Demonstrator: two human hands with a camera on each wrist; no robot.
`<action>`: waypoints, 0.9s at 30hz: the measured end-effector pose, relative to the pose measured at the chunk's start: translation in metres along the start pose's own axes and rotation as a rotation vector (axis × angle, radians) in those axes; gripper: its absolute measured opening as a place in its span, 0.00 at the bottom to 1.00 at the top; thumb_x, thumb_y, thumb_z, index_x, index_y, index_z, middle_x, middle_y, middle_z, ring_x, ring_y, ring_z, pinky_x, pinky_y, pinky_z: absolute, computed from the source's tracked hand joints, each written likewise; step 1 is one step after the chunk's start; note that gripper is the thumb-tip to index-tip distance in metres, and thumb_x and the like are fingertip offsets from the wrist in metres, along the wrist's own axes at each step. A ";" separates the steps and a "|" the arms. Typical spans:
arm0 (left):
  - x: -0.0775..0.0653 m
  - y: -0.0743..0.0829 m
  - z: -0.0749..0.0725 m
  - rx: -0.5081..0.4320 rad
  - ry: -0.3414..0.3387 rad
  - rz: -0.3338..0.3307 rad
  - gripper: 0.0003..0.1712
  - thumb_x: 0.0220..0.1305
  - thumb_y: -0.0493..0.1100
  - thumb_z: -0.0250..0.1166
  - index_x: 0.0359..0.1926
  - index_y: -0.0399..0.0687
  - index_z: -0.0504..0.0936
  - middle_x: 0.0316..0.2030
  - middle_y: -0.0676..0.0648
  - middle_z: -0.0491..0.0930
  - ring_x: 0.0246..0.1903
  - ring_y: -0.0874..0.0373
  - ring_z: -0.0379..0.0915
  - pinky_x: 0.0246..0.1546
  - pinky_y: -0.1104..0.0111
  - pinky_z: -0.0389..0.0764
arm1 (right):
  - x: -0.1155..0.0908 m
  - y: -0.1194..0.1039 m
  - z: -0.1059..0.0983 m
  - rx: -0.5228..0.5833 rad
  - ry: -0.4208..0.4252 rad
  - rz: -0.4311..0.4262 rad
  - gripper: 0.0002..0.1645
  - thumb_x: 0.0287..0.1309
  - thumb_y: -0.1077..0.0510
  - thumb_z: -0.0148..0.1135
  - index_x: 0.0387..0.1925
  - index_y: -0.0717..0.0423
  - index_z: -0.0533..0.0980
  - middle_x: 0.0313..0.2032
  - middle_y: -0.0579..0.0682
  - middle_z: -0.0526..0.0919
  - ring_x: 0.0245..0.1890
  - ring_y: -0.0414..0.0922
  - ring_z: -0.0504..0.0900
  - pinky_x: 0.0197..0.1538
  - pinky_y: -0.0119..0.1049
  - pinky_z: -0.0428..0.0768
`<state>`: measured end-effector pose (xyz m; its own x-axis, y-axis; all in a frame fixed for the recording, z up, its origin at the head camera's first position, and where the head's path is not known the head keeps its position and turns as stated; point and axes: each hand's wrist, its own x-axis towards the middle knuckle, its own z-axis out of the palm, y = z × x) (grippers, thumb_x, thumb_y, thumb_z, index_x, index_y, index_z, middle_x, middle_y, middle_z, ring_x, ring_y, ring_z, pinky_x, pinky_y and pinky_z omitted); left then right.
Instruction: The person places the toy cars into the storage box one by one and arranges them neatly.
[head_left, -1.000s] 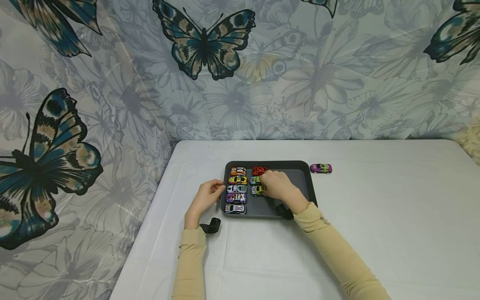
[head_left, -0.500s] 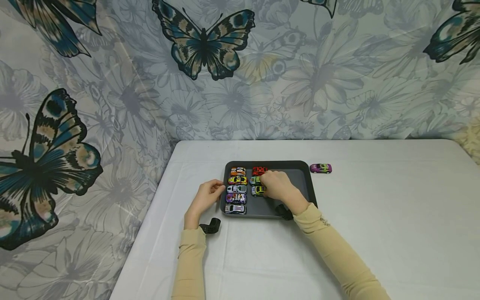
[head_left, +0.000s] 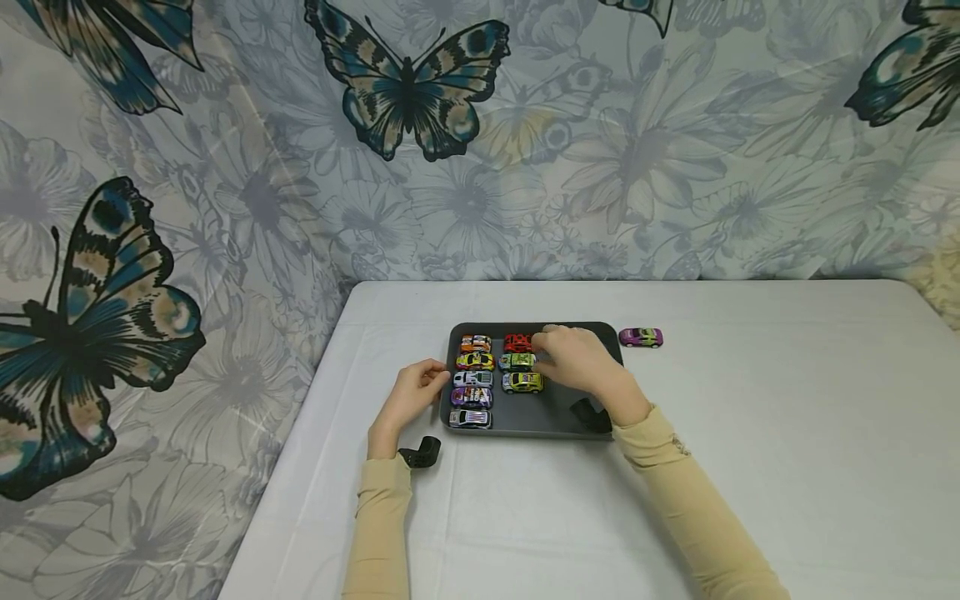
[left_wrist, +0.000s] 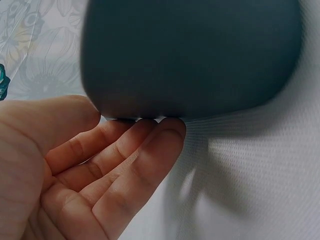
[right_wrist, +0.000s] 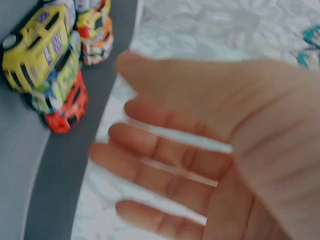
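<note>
A dark grey tray [head_left: 570, 423] holds several toy cars in two columns. My left hand [head_left: 411, 393] is at its left side; in the left wrist view, the thumb and fingertips [left_wrist: 167, 127] touch the tray's outer wall. Above the tray's right half hovers my right hand [head_left: 581, 362], its fingers spread and holding nothing in the right wrist view. Nearest to it are a red car [head_left: 517, 342], partly covered by the fingers in the head view, a green car [head_left: 516, 362] and a yellow car [head_left: 522, 382].
A purple and green toy car [head_left: 641, 337] lies on the white-covered table [head_left: 787, 433], just right of the tray. The left column has orange [head_left: 476, 343], yellow, silver and purple cars. A butterfly-patterned cloth [head_left: 637, 208] hangs behind the table.
My right hand has come off the cars in the second column and moved to the right, uncovering the green and yellow cars. The left hand stays at the tray's side.
</note>
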<state>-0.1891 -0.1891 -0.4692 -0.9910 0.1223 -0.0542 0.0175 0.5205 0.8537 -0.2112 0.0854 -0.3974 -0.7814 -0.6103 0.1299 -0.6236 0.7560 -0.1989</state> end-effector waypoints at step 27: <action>0.000 -0.001 0.001 0.006 0.006 0.005 0.14 0.65 0.40 0.58 0.47 0.35 0.78 0.32 0.44 0.79 0.24 0.58 0.74 0.27 0.68 0.77 | -0.058 0.104 -0.021 0.043 0.175 0.185 0.11 0.50 0.63 0.66 0.37 0.64 0.79 0.32 0.57 0.79 0.31 0.52 0.78 0.31 0.48 0.76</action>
<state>-0.1887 -0.1886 -0.4702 -0.9917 0.1195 -0.0472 0.0227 0.5247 0.8510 -0.2315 0.2040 -0.4053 -0.8764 -0.4095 0.2534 -0.4711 0.8380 -0.2752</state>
